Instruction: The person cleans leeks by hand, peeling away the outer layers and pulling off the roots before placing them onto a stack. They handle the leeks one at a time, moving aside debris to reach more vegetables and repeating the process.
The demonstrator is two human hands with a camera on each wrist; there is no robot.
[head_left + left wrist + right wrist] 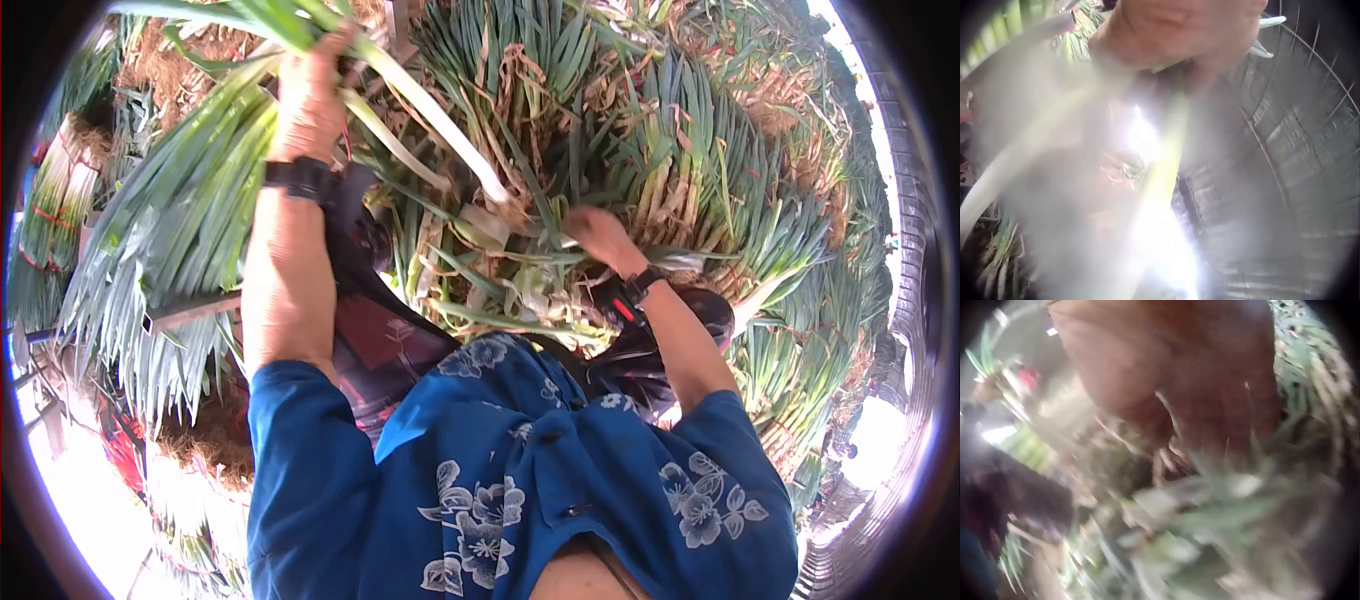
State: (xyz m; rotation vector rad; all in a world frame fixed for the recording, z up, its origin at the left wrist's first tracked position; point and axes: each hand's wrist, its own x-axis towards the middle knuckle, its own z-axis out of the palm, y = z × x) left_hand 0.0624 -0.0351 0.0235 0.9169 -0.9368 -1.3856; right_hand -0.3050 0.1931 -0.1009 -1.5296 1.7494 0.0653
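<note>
My left hand is raised at the upper left and grips a couple of green onions. Their white stalks slant down to the right, and roots show at the end of the longer one. The left wrist view has the fingers wrapped round the stalks, with glare below. Lower, beside the knees, my right hand is over loose stripped leaves. Blurred in the right wrist view, its fingertips are hidden among the leaves, and I cannot tell whether they hold any.
A thick row of green onions hangs over a metal bar on the left. Piled bunches cover the back and right side. A tied bundle stands at the far left. Ribbed dark sheeting curves along the right edge.
</note>
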